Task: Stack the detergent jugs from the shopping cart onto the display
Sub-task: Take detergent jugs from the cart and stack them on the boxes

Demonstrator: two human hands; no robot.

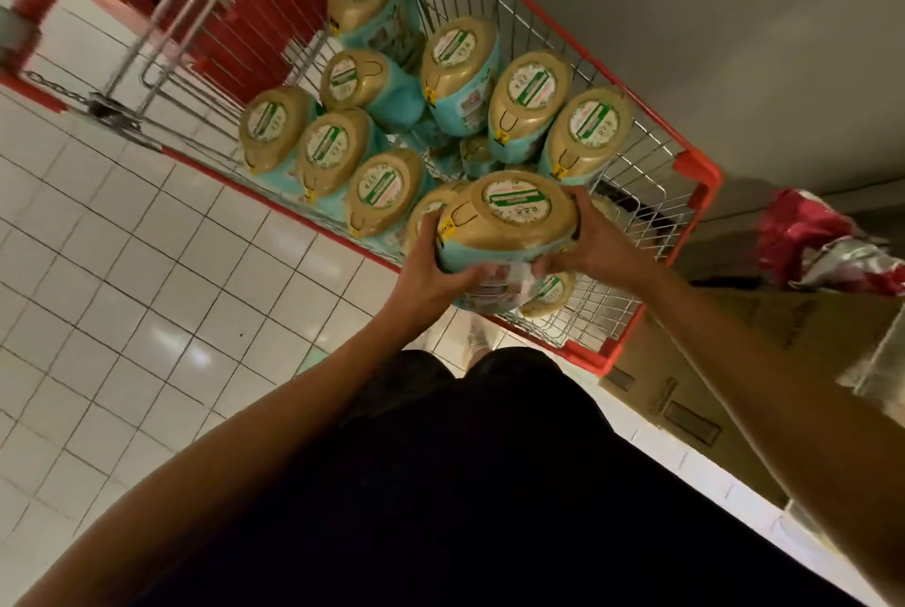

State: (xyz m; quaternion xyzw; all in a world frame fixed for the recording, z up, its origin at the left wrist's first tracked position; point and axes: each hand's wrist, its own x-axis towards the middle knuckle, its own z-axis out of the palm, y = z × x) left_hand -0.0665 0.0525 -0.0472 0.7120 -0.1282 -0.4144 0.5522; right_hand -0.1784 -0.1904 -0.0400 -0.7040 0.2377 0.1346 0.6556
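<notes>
The person's dark clothing (pixel 465 484) filled the near edge of the view, and both bare forearms reached away from it toward the cart. The left hand (pixel 431 266) gripped the left side of a detergent jug (pixel 509 227), fingers curled round the teal body and thumb lying across the near face. The right hand (pixel 595 241) gripped the jug's right side, its fingers hooked over the edge of the gold top. The jug was held upright between the two hands at the near right corner of the shopping cart (pixel 705 187), with its round white-and-green label facing up. Whether its base touched anything below could not be told.

Right of the arms, a brown cardboard box (pixel 685 391) sat just beside the cart's near end. On the left, a white tiled floor (pixel 122 303) ran alongside the cart's red rim.

Farther off, the other jugs (pixel 333 151) stood upright in the wire basket, packed close, several touching, all with the same gold tops and teal bodies. One more showed partly beneath the held jug. A crumpled red-and-silver wrapper (pixel 822 239) lay right of the cart, beyond the box. At the cart's far left end a chain (pixel 54 87) hung near a blurred red bar. A grey wall (pixel 685 43) rose on the far right.
</notes>
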